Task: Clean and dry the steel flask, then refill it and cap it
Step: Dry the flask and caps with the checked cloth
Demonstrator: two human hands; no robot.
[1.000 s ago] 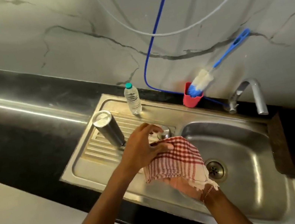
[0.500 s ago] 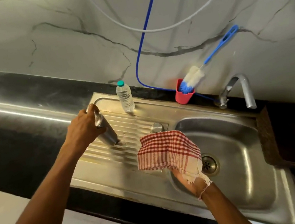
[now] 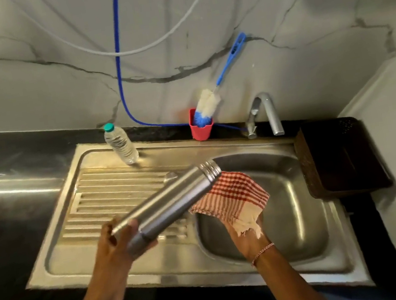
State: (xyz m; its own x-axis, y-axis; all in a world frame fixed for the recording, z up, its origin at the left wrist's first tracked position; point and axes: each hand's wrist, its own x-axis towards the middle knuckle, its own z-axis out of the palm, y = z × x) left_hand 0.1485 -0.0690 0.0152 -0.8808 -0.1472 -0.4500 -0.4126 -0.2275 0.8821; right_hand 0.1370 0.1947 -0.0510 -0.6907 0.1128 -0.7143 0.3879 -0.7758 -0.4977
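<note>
Overhead, the left hand (image 3: 114, 245) gripped the base end of the steel flask (image 3: 172, 206), fingers curled round it. The flask was held in the air, tilted over the drainboard, and its open threaded neck pointed up and right over the edge of the sink (image 3: 314, 211). The neck end lay against a red checked cloth (image 3: 231, 196) draped over the upturned right hand (image 3: 251, 235); the cloth hid that hand's fingers, so its grip could not be told. A water bottle (image 3: 121, 145) stood at the back of the drainboard.
</note>
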